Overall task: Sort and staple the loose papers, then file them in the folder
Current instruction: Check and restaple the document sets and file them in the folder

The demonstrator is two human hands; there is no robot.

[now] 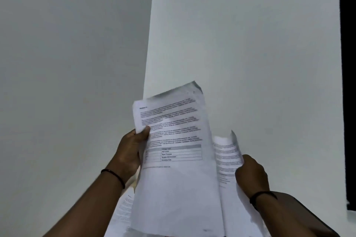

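My left hand grips the left edge of a stack of printed papers, thumb pressed on the front sheet. That sheet carries text paragraphs and a small table and is held up in front of the wall. My right hand grips a second printed sheet, which curls upward to the right of the stack. More printed pages show below my left wrist. No stapler or folder is in view.
A pale wall fills the scene, with a protruding corner edge running down the middle. A dark vertical strip stands at the far right. Both wrists wear thin black bands.
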